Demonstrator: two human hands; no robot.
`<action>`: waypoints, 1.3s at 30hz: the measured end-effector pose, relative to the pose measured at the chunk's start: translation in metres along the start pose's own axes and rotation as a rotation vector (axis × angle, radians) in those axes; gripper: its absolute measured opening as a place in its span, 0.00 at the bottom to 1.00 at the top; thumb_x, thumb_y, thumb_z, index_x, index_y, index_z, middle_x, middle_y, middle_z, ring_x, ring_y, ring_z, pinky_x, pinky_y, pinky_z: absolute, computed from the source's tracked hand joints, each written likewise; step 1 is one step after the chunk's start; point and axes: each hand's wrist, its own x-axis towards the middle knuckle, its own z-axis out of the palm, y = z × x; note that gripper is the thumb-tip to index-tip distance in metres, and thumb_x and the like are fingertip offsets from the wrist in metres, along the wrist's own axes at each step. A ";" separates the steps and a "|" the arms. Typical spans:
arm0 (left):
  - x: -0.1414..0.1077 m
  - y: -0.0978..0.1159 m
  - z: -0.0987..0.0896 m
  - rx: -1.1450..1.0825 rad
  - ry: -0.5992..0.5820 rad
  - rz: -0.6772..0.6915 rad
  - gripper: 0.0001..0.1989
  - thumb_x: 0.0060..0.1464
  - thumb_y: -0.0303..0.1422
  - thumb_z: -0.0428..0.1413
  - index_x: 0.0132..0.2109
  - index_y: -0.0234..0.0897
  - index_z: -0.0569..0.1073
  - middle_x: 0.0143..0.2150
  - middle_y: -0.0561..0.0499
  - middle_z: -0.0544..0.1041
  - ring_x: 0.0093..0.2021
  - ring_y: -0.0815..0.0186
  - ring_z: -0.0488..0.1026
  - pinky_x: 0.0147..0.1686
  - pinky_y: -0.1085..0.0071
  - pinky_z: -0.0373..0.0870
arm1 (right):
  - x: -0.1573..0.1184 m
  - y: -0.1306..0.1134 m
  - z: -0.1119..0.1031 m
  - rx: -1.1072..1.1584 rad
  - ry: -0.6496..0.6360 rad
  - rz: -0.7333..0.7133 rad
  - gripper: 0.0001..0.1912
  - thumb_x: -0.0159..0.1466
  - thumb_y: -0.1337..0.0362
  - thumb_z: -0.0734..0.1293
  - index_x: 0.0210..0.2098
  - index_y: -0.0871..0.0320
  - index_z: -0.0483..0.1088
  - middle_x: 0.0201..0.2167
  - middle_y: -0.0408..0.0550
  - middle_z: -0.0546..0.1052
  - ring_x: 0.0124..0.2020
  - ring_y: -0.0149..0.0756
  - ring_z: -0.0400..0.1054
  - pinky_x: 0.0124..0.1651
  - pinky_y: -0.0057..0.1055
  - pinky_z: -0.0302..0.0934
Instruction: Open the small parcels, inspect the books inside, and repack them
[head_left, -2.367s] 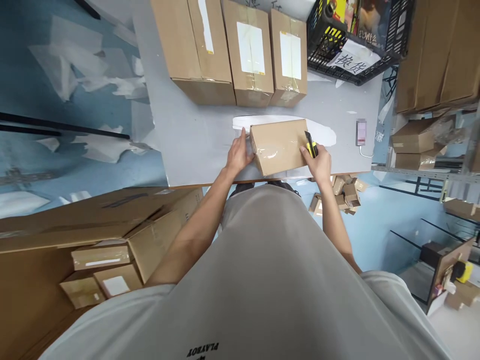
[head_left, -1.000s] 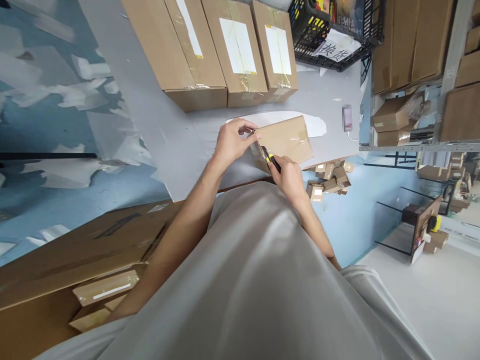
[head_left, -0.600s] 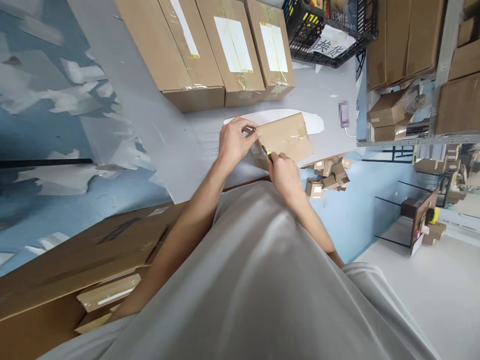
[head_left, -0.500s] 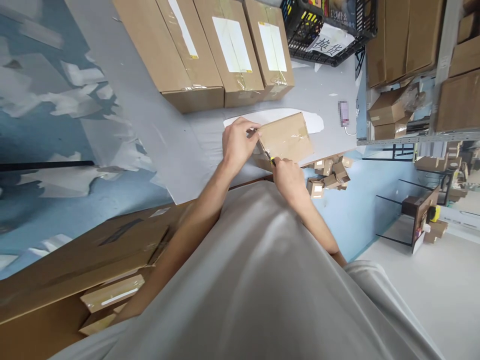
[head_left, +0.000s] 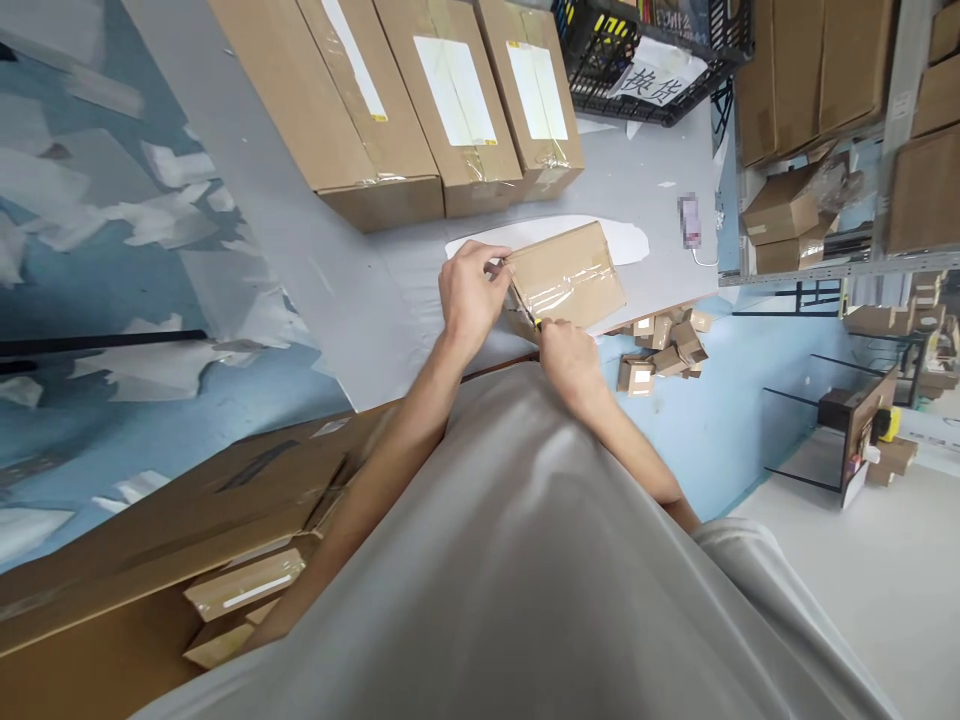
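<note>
A small brown cardboard box (head_left: 571,268) with shiny clear tape lies on the table in front of me. My left hand (head_left: 472,295) pinches its far left corner between thumb and fingers. Closed round a box cutter (head_left: 537,323) with yellow showing near its front, my right hand (head_left: 570,362) is at the box's near left edge. The cutter's front end touches or nearly touches the taped left end; how deep the blade sits cannot be seen. Most of the handle is hidden in the fist. Under the box lies a white sheet (head_left: 630,242).
Several larger taped boxes (head_left: 465,110) stand at the table's back, beside a black crate (head_left: 652,70) with a paper sign. A phone-like device (head_left: 690,222) with a cable lies right. Small boxes (head_left: 664,350) are piled below the edge. A big open carton (head_left: 247,480) stands left.
My right hand and the box cutter have shifted slightly left along the box's end. My left hand keeps its pinch on the corner. The whole view has tilted a little.
</note>
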 end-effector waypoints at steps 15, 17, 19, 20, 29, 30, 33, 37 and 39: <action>-0.007 0.005 0.001 0.081 0.086 -0.003 0.11 0.67 0.34 0.63 0.54 0.43 0.86 0.57 0.47 0.87 0.50 0.57 0.86 0.59 0.58 0.83 | -0.030 0.088 -0.025 0.142 0.113 0.037 0.19 0.85 0.62 0.58 0.66 0.59 0.74 0.55 0.62 0.87 0.52 0.53 0.84 0.51 0.38 0.70; -0.008 0.005 0.002 0.118 0.119 0.011 0.11 0.69 0.35 0.63 0.55 0.43 0.85 0.57 0.47 0.87 0.54 0.54 0.86 0.62 0.55 0.82 | -0.013 0.120 -0.020 0.217 0.253 0.066 0.19 0.84 0.60 0.58 0.64 0.59 0.75 0.53 0.63 0.87 0.52 0.55 0.83 0.51 0.39 0.70; -0.010 0.010 0.006 0.164 0.165 0.042 0.12 0.70 0.37 0.64 0.57 0.45 0.84 0.58 0.46 0.86 0.60 0.51 0.84 0.67 0.51 0.79 | 0.006 0.149 -0.014 0.286 0.367 0.090 0.20 0.83 0.59 0.58 0.62 0.59 0.77 0.51 0.63 0.88 0.50 0.55 0.83 0.51 0.40 0.70; -0.010 0.014 0.009 0.185 0.182 0.065 0.13 0.71 0.37 0.64 0.59 0.45 0.84 0.60 0.45 0.86 0.63 0.49 0.82 0.70 0.49 0.77 | 0.016 0.162 -0.011 0.317 0.405 0.092 0.20 0.83 0.58 0.58 0.61 0.59 0.77 0.50 0.63 0.88 0.49 0.56 0.83 0.51 0.40 0.70; 0.004 0.076 0.098 0.385 -0.007 0.255 0.13 0.78 0.45 0.58 0.60 0.48 0.82 0.71 0.46 0.80 0.82 0.44 0.66 0.81 0.36 0.62 | 0.084 0.211 -0.002 0.517 0.347 -0.136 0.15 0.81 0.60 0.60 0.54 0.56 0.78 0.48 0.59 0.87 0.49 0.50 0.80 0.52 0.38 0.69; 0.006 0.076 0.106 0.400 -0.014 0.250 0.14 0.78 0.45 0.57 0.59 0.48 0.83 0.70 0.45 0.80 0.82 0.44 0.66 0.82 0.36 0.62 | 0.089 0.213 -0.002 0.532 0.332 -0.177 0.15 0.81 0.61 0.60 0.53 0.55 0.78 0.47 0.58 0.86 0.48 0.50 0.80 0.52 0.38 0.69; 0.008 0.071 0.121 0.431 -0.007 0.221 0.15 0.79 0.45 0.56 0.58 0.46 0.83 0.69 0.44 0.82 0.81 0.45 0.68 0.82 0.37 0.62 | 0.103 0.217 -0.002 0.567 0.285 -0.293 0.14 0.81 0.61 0.60 0.54 0.55 0.78 0.48 0.56 0.86 0.48 0.48 0.79 0.53 0.38 0.69; 0.004 0.063 0.128 0.458 0.033 0.201 0.14 0.80 0.44 0.54 0.57 0.47 0.83 0.68 0.45 0.83 0.81 0.47 0.69 0.83 0.37 0.61 | 0.114 0.219 -0.001 0.589 0.224 -0.391 0.14 0.82 0.61 0.61 0.55 0.55 0.78 0.48 0.56 0.86 0.48 0.49 0.79 0.53 0.38 0.69; 0.002 0.061 0.131 0.470 0.054 0.184 0.14 0.80 0.44 0.54 0.57 0.48 0.82 0.68 0.46 0.83 0.82 0.48 0.68 0.83 0.35 0.60 | 0.119 0.220 0.000 0.595 0.205 -0.427 0.14 0.82 0.62 0.61 0.56 0.55 0.78 0.48 0.55 0.85 0.48 0.50 0.79 0.53 0.38 0.70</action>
